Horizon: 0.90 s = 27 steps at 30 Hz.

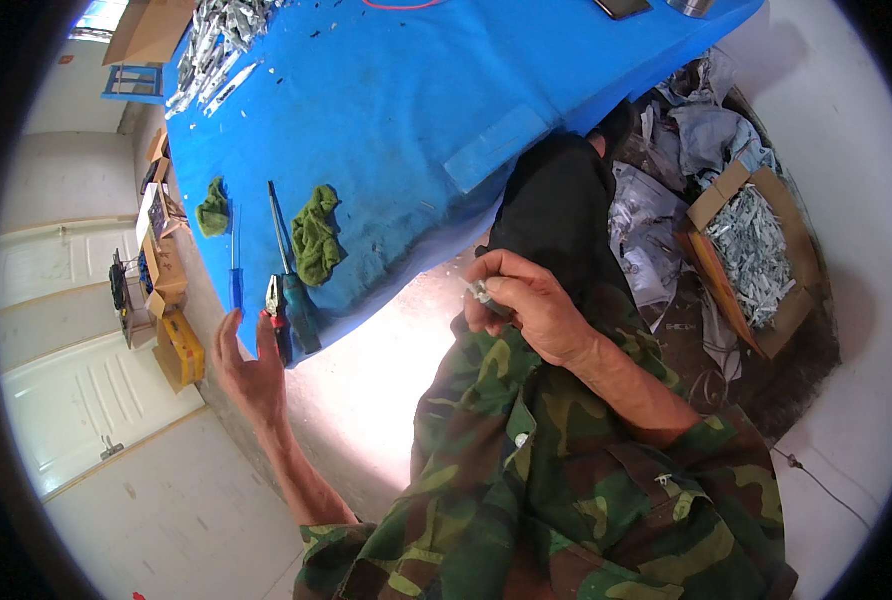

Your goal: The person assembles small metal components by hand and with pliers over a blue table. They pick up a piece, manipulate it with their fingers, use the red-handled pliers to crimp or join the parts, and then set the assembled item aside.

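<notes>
My left hand is at the near left corner of the table, fingers apart and nothing in them. Its fingertips are close to the handle of a blue screwdriver and to pliers with red and dark grips; whether they touch cannot be made out. Beside the pliers lies a longer screwdriver with a dark teal handle. Over my lap, my right hand pinches a small greyish metal part, mostly hidden by the fingers.
A blue cloth covers the table. On it lie two green rags and a heap of metal parts. A cardboard box full of metal pieces stands at my right, beside grey plastic bags. A yellow box sits beyond the left edge.
</notes>
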Each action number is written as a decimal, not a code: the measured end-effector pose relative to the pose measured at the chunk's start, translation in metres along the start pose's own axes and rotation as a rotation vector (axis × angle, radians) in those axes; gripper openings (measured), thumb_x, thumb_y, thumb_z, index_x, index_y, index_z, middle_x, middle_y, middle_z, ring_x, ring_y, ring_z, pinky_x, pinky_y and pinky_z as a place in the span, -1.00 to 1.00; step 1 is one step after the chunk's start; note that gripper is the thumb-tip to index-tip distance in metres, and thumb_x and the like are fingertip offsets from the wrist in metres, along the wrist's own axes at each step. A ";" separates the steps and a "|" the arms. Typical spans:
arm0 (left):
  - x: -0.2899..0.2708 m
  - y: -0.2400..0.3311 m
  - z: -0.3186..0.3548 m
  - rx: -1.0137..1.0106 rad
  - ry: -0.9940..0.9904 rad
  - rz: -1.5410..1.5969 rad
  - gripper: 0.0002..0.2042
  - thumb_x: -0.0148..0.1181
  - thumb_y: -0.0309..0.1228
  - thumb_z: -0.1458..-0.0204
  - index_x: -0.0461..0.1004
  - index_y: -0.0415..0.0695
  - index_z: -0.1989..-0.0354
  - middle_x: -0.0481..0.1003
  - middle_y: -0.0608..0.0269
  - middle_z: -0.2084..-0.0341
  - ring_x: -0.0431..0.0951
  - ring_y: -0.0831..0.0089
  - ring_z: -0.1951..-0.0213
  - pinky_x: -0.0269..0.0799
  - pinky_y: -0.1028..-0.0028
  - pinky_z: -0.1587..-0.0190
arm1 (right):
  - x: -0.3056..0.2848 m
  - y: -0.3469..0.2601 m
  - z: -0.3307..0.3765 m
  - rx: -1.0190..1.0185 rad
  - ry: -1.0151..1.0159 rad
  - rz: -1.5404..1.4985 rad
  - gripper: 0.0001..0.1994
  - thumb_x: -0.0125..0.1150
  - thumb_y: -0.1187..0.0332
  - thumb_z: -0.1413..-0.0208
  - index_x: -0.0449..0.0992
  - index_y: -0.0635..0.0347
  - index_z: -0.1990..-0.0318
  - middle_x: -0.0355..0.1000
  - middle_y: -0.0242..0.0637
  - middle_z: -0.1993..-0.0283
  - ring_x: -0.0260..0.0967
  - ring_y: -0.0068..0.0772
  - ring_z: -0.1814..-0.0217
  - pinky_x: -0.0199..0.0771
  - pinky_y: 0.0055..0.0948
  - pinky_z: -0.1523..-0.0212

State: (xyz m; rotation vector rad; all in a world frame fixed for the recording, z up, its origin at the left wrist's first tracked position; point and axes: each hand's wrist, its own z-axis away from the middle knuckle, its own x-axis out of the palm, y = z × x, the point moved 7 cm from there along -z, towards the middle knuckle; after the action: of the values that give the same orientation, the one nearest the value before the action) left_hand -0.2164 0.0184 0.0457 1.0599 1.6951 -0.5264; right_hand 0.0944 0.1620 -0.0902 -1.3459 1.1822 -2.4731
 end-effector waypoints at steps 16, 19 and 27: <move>0.043 0.198 0.042 0.069 -0.546 0.813 -0.91 0.33 -0.62 -0.16 0.61 -0.30 0.19 0.63 0.17 0.39 0.59 0.52 0.42 0.50 0.53 0.31 | 0.024 -0.037 0.028 -0.467 0.012 0.603 -0.73 0.24 0.46 -0.28 0.39 0.28 -0.07 0.53 -0.13 0.17 0.62 -0.29 0.11 0.57 -0.32 0.12; 0.044 0.195 0.043 0.044 -0.571 0.819 -0.94 0.32 -0.61 -0.16 0.61 -0.30 0.22 0.63 0.13 0.40 0.61 0.45 0.44 0.52 0.49 0.31 | 0.027 -0.043 0.030 -0.559 0.018 0.715 -0.72 0.27 0.51 -0.24 0.42 0.31 -0.06 0.57 -0.15 0.21 0.63 -0.37 0.17 0.58 -0.38 0.15; 0.038 0.190 0.048 0.086 -0.508 0.816 -0.97 0.26 -0.61 -0.21 0.59 -0.31 0.22 0.62 0.13 0.43 0.61 0.42 0.45 0.53 0.47 0.33 | 0.022 -0.050 0.034 -0.499 -0.024 0.768 -0.76 0.38 0.46 -0.17 0.57 0.28 0.02 0.58 -0.08 0.18 0.61 -0.03 0.18 0.59 -0.23 0.18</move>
State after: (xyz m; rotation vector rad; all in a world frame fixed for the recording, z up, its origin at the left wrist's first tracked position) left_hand -0.0346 0.0952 0.0195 1.4167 0.7082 -0.2901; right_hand 0.1198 0.1683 -0.0314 -0.7449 1.9306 -1.6744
